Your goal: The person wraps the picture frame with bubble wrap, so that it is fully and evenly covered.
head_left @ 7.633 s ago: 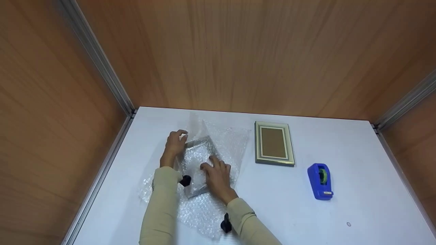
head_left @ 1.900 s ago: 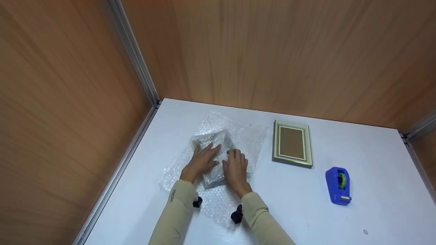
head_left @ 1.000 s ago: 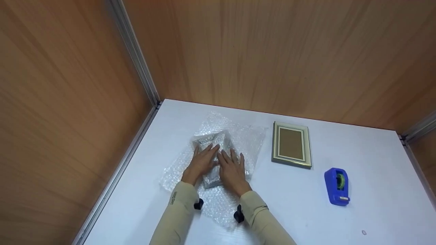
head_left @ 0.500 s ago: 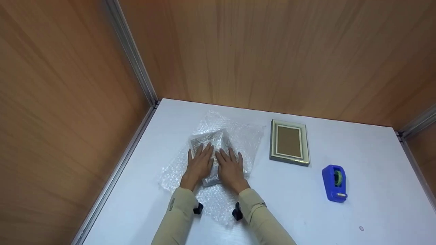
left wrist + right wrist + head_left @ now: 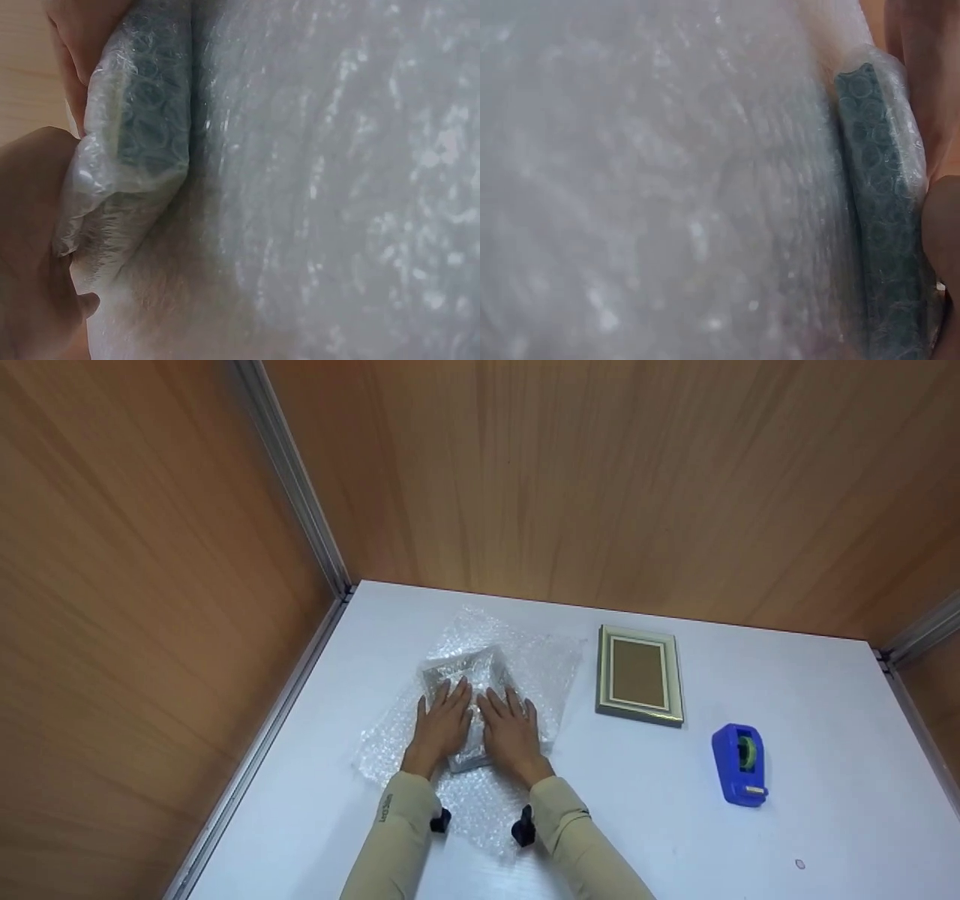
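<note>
A flat rectangular frame [image 5: 466, 763] lies folded inside bubble wrap, on top of a wider spread sheet of bubble wrap [image 5: 544, 667]. My left hand [image 5: 441, 729] rests flat on its left part, fingers straight and pointing away from me. Beside it, my right hand [image 5: 514, 739] presses on the right part with fingers extended. Through the plastic, the greenish side of the wrapped frame [image 5: 154, 112] shows in the left wrist view, with both hands at its top. A similar covered edge of the frame [image 5: 885, 195] appears in the right wrist view, below the right hand.
An unwrapped picture frame [image 5: 605, 709] with a brown centre lies to the right. Nearer on that side stands a blue tape dispenser [image 5: 727, 765] with green tape. Wooden panels [image 5: 525, 487] enclose the white table [image 5: 637, 810] at the back and sides.
The bubble wrap flap raised at the far end earlier is folded down over the frame. My right hand's bent fingers have straightened flat, and my left hand has drawn slightly nearer me.
</note>
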Available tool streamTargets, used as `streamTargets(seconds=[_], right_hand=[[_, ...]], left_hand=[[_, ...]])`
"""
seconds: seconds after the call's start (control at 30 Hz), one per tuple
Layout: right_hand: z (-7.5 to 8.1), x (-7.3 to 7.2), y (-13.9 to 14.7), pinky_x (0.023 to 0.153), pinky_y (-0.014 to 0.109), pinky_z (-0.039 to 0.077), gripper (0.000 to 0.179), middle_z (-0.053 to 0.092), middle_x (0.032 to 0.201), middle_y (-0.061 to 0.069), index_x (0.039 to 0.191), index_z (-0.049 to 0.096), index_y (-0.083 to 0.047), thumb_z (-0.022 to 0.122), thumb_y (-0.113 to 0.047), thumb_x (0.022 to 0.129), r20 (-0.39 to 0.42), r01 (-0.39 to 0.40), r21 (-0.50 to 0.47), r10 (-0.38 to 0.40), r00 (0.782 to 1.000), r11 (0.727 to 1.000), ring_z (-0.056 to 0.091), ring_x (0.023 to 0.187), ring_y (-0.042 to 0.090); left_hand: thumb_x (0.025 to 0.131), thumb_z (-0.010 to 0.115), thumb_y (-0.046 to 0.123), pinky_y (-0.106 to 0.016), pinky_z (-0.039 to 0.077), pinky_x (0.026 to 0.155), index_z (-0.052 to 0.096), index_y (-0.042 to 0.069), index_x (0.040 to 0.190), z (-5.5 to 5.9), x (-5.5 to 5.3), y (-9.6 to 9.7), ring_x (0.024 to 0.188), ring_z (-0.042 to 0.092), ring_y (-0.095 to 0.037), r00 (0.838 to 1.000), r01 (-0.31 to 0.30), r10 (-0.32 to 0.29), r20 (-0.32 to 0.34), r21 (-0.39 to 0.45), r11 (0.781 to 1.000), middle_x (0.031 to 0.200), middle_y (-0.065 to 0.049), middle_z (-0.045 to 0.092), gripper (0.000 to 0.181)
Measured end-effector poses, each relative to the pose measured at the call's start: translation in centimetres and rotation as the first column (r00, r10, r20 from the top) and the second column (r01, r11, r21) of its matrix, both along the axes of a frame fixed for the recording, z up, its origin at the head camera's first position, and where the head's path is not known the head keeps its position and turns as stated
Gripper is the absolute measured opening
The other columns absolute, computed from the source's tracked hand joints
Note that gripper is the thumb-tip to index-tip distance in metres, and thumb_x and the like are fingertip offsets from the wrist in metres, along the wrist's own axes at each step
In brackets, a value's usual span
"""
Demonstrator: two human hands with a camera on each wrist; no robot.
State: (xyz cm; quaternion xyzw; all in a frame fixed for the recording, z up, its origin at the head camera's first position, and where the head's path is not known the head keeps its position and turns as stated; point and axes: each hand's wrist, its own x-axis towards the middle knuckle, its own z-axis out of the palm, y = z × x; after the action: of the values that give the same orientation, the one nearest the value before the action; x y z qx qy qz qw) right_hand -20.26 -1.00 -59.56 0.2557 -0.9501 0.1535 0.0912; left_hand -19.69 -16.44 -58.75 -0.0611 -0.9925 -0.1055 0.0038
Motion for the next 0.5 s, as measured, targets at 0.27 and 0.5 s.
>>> streamTargets(seconds=[0.27,0.5], right_hand=[[0.6,-0.5,1.3,0.101,0.057,0.029,0.041,0.045,0.138,0.012,0.132,0.049,-0.007,0.051,-0.013,0.092,0.017,-0.017,-0.255,0.022,1.0,0.967,0.035,0.129,0.037],[1.4,-0.3,4.1,0.103,0.054,0.027,0.041,0.048,0.135,0.011,0.128,0.053,-0.006,0.053,-0.006,0.087,0.054,0.084,-0.478,-0.066,0.996,0.874,0.039,0.126,0.035]], left_hand=[[0.099,0.034,0.032,-0.058,0.019,0.107,0.029,0.015,0.145,0.1,0.0,0.1,0.14,0.015,-0.026,1.0,0.007,-0.006,0.027,-0.033,0.999,0.152,0.002,0.023,0.049],[0.1,0.031,0.032,-0.054,0.018,0.109,0.026,0.015,0.146,0.1,-0.1,0.0,0.14,0.013,-0.026,0.999,0.013,-0.012,0.039,-0.021,1.0,0.152,0.002,0.021,0.05]])
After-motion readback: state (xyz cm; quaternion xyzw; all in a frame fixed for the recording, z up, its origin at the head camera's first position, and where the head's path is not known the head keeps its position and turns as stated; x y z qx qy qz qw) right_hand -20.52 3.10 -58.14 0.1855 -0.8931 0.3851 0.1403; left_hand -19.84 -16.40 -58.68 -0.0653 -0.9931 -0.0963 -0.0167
